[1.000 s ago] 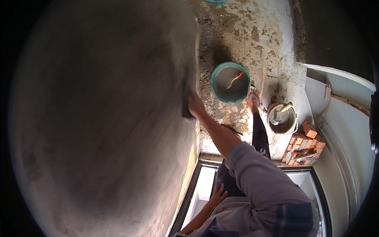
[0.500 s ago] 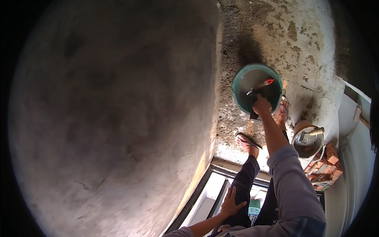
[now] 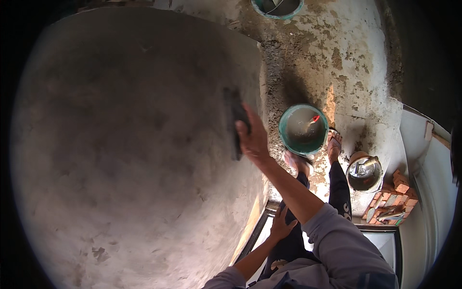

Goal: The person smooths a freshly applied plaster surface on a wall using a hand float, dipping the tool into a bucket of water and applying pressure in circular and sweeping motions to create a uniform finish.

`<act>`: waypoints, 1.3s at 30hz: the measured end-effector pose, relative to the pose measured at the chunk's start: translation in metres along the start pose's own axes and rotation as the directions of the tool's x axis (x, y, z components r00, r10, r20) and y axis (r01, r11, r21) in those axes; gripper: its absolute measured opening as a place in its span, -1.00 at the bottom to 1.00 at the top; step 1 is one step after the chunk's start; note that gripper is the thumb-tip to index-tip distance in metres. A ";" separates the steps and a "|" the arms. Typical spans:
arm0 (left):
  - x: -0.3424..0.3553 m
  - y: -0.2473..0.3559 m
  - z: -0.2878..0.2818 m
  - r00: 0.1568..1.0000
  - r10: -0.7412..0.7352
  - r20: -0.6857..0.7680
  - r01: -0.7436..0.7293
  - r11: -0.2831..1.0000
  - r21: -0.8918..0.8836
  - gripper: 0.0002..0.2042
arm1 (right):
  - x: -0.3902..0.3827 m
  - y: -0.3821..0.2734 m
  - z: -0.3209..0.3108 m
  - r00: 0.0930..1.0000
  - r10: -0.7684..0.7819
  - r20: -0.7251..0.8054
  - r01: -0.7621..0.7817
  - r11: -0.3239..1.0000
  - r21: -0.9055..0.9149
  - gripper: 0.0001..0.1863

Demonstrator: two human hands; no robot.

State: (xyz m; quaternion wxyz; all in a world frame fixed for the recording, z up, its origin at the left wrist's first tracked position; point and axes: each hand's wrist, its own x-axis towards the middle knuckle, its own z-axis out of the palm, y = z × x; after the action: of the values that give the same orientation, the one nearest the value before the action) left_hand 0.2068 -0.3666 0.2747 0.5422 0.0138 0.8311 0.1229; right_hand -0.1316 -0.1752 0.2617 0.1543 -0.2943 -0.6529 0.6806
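Note:
My right hand [image 3: 254, 138] is wrapped round the handle of a dark, flat plastering trowel [image 3: 233, 124], blurred by motion. The trowel is held edge-on to my view, at the right side of a grey plastered wall [image 3: 144, 144]; whether its face touches the plaster I cannot tell. My left hand [image 3: 283, 225] rests on my thigh, its fingers spread and holding nothing. Just right of the trowel, a green bucket [image 3: 283, 139] of cloudy water stands on the floor by my feet. A red-handled brush [image 3: 314, 119] sits in that water.
At my right stands a smaller bucket [image 3: 350, 180] with a pale-handled tool in it. Behind it, stacked bricks [image 3: 402, 183] carry several hand tools. Another green bucket [image 3: 284, 17] is at the far end. A dark frame [image 3: 398, 245] runs below me; the floor [image 3: 356, 72] is stained and rough.
My right hand has lifted the trowel out of the green bucket and brought it left to the wall. My left hand stays on my thigh. The view has shifted, showing the far bucket.

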 end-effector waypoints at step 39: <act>0.106 0.069 -0.124 0.983 -0.127 0.132 0.095 0.969 0.227 -0.42 | 0.172 0.135 0.056 0.965 0.197 -0.173 -0.163 0.968 0.192 -0.52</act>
State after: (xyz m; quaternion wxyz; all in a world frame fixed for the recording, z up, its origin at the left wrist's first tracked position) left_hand 0.0432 -0.3071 0.2422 0.6024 0.0358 0.7974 -0.0016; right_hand -0.2758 -0.1318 0.0940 0.1787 -0.4016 -0.5428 0.7156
